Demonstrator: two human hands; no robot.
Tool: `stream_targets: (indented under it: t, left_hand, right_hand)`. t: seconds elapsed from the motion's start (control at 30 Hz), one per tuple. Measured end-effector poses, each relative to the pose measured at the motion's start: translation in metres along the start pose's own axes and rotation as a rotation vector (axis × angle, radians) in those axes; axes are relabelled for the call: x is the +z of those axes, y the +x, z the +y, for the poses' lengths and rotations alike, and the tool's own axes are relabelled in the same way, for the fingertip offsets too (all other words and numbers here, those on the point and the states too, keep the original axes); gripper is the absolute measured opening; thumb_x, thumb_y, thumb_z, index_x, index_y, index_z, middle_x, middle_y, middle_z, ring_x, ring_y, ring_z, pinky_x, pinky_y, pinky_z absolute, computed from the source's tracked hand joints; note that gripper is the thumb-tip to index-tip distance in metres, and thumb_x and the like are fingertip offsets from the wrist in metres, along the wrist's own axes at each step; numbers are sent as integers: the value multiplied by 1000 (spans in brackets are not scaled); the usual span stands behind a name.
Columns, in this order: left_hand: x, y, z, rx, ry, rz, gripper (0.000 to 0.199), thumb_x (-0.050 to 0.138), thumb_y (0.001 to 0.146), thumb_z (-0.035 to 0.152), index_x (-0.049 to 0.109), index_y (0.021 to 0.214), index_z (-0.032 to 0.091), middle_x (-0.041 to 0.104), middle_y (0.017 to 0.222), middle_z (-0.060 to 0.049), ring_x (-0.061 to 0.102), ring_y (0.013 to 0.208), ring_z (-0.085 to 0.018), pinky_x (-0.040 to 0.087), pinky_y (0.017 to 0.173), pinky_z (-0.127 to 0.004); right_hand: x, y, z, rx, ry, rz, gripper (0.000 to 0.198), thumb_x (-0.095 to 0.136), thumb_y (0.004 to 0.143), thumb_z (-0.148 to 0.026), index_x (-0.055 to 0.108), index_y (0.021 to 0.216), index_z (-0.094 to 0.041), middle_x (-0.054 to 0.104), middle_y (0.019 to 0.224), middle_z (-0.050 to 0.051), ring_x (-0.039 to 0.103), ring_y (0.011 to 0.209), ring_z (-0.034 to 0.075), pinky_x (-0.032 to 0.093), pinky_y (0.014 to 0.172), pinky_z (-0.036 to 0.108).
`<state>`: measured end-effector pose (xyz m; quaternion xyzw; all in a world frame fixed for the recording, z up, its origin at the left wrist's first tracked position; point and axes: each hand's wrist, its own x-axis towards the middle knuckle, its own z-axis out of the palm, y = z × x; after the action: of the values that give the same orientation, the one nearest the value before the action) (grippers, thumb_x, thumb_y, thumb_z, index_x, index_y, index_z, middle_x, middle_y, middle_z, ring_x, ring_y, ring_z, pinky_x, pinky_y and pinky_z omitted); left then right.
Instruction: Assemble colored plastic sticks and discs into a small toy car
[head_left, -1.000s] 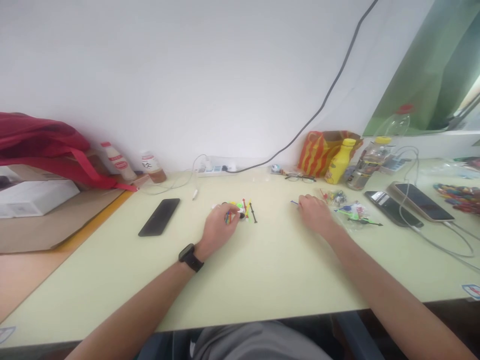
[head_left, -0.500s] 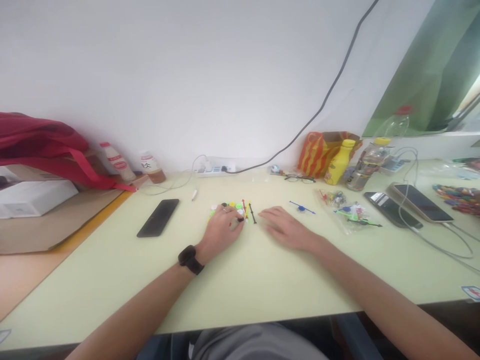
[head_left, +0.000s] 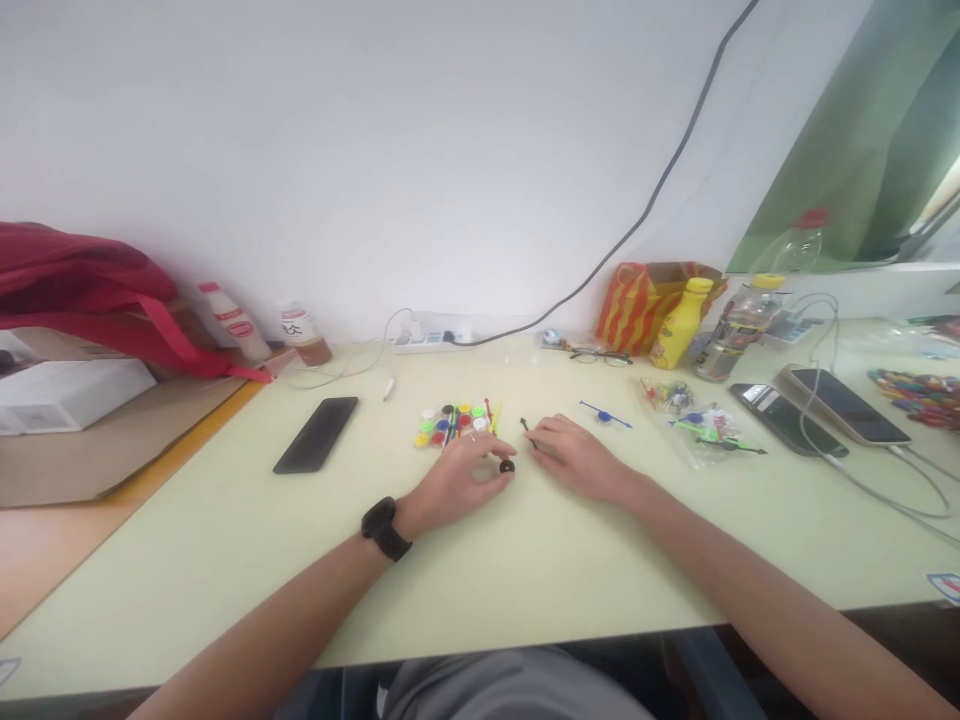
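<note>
A small round black disc (head_left: 507,467) is pinched between the thumb and fingers of my left hand (head_left: 459,478), just above or on the table. My right hand (head_left: 574,452) grips a thin black arrow-shaped spinner piece (head_left: 526,428) by one end; its other end points away from me. Beyond my left hand lies a loose group of coloured discs (head_left: 437,425) in white, yellow, red, blue, green and black. Thin red and yellow arrow pieces (head_left: 495,414) lie beside them. A blue arrow with a round blue middle (head_left: 604,417) rests farther right.
A black phone (head_left: 316,436) lies on the left. On the right are plastic bags with small coloured parts (head_left: 716,430), two more phones (head_left: 851,402) with cables, and bottles (head_left: 679,325). Glasses (head_left: 600,357) and a power strip (head_left: 429,335) sit along the wall.
My left hand has come back from the discs toward me and right, bringing a black disc and uncovering the group. My right hand has taken hold of the black arrow and shifted it right.
</note>
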<state>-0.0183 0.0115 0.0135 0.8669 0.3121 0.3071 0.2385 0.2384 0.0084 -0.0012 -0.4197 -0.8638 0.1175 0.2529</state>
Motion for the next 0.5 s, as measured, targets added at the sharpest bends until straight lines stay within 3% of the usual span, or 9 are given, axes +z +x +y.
stream_targets:
  t: [0.1, 0.17, 0.3, 0.5]
  left_hand:
    - [6, -1, 1, -10, -139, -20, 20, 65, 95, 29, 72, 113, 24, 70, 105, -8, 70, 94, -21, 59, 89, -36]
    - [9, -1, 0, -37, -240, -18, 22, 67, 95, 31, 73, 114, 23, 68, 109, -9, 71, 95, -20, 62, 89, -35]
    - [13, 0, -5, -171, -400, 36, 35, 81, 85, 34, 74, 117, 21, 68, 118, -11, 75, 94, -20, 64, 94, -39]
    - [9, 3, -8, -353, -521, 85, 43, 89, 76, 39, 75, 110, 16, 79, 100, -10, 78, 92, -24, 65, 93, -41]
  right_hand:
    - [2, 0, 4, 19, 12, 2, 22, 51, 102, -20, 71, 111, -22, 69, 105, 10, 61, 104, 27, 50, 93, 44]
    - [3, -1, 6, 41, 6, 21, 22, 53, 101, -19, 69, 115, -22, 69, 107, 10, 61, 105, 27, 50, 93, 44]
    - [2, -1, 8, 59, -4, 21, 21, 55, 100, -19, 69, 115, -22, 69, 108, 10, 61, 104, 27, 49, 93, 44]
    - [1, -1, 9, 82, 65, 35, 18, 51, 99, -13, 66, 94, -22, 69, 98, 6, 62, 97, 23, 48, 89, 40]
